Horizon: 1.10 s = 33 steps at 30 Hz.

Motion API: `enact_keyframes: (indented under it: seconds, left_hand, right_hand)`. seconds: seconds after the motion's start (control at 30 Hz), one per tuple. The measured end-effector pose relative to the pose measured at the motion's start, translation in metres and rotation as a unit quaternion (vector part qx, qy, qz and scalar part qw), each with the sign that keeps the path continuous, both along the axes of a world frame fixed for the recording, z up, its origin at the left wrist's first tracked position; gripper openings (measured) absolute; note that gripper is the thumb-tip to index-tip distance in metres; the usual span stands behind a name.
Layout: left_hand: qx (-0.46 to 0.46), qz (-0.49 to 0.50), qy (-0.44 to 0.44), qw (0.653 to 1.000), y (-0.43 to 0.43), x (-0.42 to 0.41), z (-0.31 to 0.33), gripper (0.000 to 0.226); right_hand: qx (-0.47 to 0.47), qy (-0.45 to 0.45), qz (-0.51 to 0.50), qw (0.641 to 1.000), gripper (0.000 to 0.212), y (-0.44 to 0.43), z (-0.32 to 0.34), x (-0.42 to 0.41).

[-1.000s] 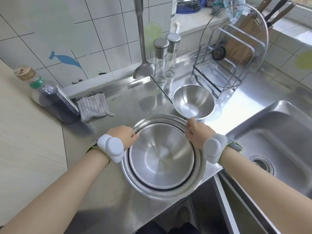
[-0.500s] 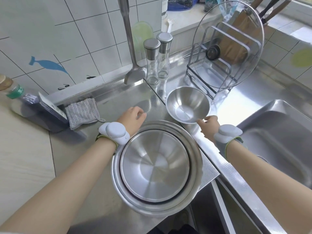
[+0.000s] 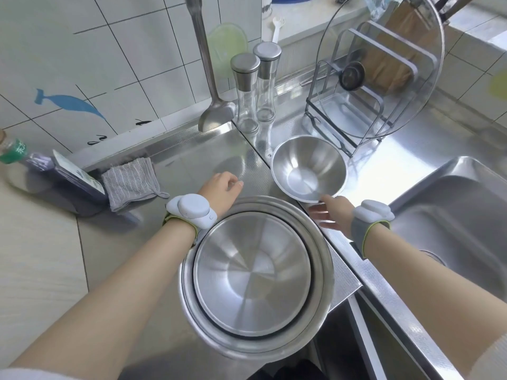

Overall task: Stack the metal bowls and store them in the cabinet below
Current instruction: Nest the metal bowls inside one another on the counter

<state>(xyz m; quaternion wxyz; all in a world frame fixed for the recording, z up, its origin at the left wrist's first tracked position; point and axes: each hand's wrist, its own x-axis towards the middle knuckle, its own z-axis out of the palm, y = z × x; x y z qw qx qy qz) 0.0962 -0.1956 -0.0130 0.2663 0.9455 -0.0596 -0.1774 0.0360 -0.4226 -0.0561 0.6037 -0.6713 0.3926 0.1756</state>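
Observation:
A big metal bowl (image 3: 325,272) sits at the counter's front edge with a medium metal bowl (image 3: 251,272) nested inside it. Behind and to the right stands a small metal bowl (image 3: 308,167), tilted a little. My right hand (image 3: 333,212) reaches its near rim, thumb on the rim's edge and fingers spread below it; a firm grip is not clear. My left hand (image 3: 220,192) hovers over the counter just behind the big bowl's left rim, fingers loosely curled, holding nothing.
A steel sink (image 3: 450,215) lies to the right. A rack with a glass lid (image 3: 384,69) stands behind the small bowl. Two glass shakers (image 3: 256,89), a hanging ladle (image 3: 215,113), a grey cloth (image 3: 131,182) and a bottle (image 3: 30,163) line the back.
Both hands let go of the nested bowls' rim. My right hand moved forward to the small bowl's near rim, and my left hand lifted off to the space behind the big bowl.

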Motion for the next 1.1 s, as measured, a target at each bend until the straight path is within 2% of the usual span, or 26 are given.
enact_keyframes:
  seconds: [0.27,0.47,0.73,0.9,1.0,1.1]
  left_hand:
    - [-0.015,0.008,0.007,1.0,0.004,-0.001,-0.001,0.036]
    - [-0.033,0.019,0.003,0.999,0.003,-0.003,0.004,0.038]
    - [-0.124,0.079,0.009,0.989,-0.002,-0.007,0.022,0.051]
    - [-0.219,0.12,0.009,0.968,-0.001,-0.014,0.03,0.045]
    - [-0.221,0.133,-0.004,0.966,0.003,-0.019,0.033,0.046]
    - [-0.195,0.133,-0.028,0.971,0.008,-0.023,0.034,0.037]
  right_hand:
    - [-0.003,-0.054,-0.031,0.998,0.026,-0.002,0.003,0.002]
    - [0.047,-0.112,-0.052,0.991,0.026,0.003,0.024,0.001]
    - [0.031,-0.147,0.004,0.989,0.026,0.01,0.048,-0.007]
    - [0.017,-0.186,0.055,0.981,0.024,0.015,0.061,-0.017]
    - [0.017,-0.19,0.097,0.977,0.023,0.019,0.067,-0.025]
    - [0.025,-0.19,0.131,0.973,0.026,0.025,0.074,-0.032]
